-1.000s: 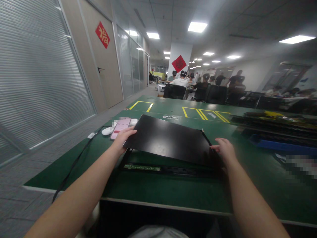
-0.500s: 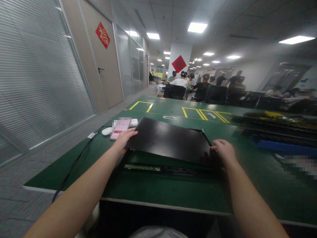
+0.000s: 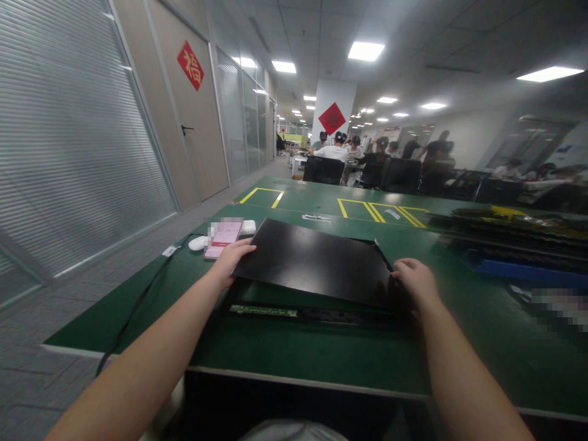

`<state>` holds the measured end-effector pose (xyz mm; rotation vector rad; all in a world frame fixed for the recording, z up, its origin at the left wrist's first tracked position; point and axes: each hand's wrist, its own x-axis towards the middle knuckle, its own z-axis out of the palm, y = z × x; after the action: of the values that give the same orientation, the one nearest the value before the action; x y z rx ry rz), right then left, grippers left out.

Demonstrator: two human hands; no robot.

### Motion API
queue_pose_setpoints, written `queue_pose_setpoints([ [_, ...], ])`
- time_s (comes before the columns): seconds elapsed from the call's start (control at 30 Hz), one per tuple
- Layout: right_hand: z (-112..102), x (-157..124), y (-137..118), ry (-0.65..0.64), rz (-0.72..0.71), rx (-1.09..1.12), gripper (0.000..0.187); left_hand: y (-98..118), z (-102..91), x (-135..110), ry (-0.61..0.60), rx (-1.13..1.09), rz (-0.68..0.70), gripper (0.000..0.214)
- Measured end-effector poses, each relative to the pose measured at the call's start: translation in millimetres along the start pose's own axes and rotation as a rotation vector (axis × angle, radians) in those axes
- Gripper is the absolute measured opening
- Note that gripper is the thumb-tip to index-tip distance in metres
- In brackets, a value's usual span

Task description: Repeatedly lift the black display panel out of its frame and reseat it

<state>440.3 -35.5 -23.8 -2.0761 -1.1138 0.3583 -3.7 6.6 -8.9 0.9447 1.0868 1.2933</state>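
A glossy black flat panel (image 3: 316,260), which looks like a display panel, is tilted over a dark frame. My left hand (image 3: 231,260) grips its left edge, thumb on top and the other fingers hidden underneath. At the right edge, my right hand (image 3: 416,278) has its fingers closed where the panel and the thin frame meet. Along the near side of the frame runs a green circuit board strip (image 3: 264,311), with a dark bar (image 3: 340,317) to its right. Between the panel's near edge and that strip, a gap shows the green table.
A phone (image 3: 225,237), a white mouse-like item (image 3: 197,244) and a black cable (image 3: 138,315) lie on the green table (image 3: 303,367) at left. Dark stacked panels (image 3: 505,229) and a blue strip (image 3: 528,267) lie at right. Several people (image 3: 337,150) sit beyond.
Almost nothing differs. The panel's near left corner appears slightly lower, closer to the frame; both hands keep their places.
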Motion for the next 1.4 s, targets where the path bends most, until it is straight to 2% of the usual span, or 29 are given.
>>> queue_pose_setpoints([
  [0.47, -0.9, 0.5, 2.2, 0.006, -0.05, -0.102, 0.027, 10.3, 10.5, -13.3, 0.043, 0.051, -0.037, 0.028],
  [0.8, -0.6, 3.4, 4.0, -0.016, -0.079, -0.14, 0.022, 4.7, 5.2, -6.7, 0.025, 0.035, -0.03, 0.029],
  [1.03, -1.1, 2.4, 2.9, -0.006, -0.099, -0.162, 0.023, 5.1, 6.0, -7.4, 0.04, 0.037, -0.032, 0.043],
  [1.2, -1.4, 1.4, 2.7, -0.013, -0.087, -0.181, 0.024, 5.8, 6.3, -8.7, -0.006, 0.043, -0.037, 0.044],
  [1.4, -1.6, -1.7, -1.3, -0.026, -0.118, -0.304, 0.029, 5.0, 6.0, -8.5, -0.021, 0.041, -0.023, 0.047],
])
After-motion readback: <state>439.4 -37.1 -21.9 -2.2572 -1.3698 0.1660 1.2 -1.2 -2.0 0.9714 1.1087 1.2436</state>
